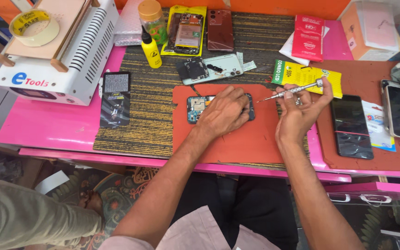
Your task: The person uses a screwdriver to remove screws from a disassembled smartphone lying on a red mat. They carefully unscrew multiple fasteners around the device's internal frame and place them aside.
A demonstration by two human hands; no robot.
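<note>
Orange-red rubber mat (237,143) is carrying an opened phone (196,107), back cover off and circuit board showing, at the middle of the pink table (56,125). Left hand (225,111) is lying flat over the phone, fingers spread and pressing it down, so its grip is closing on nothing. Right hand (299,113) is pinching a slim metal screwdriver (292,91), tip pointing left, just beside the phone's right end and apart from it. Judged light, stiff and fragile, the phone is best steadied by its frame edges, away from the bare board
</note>
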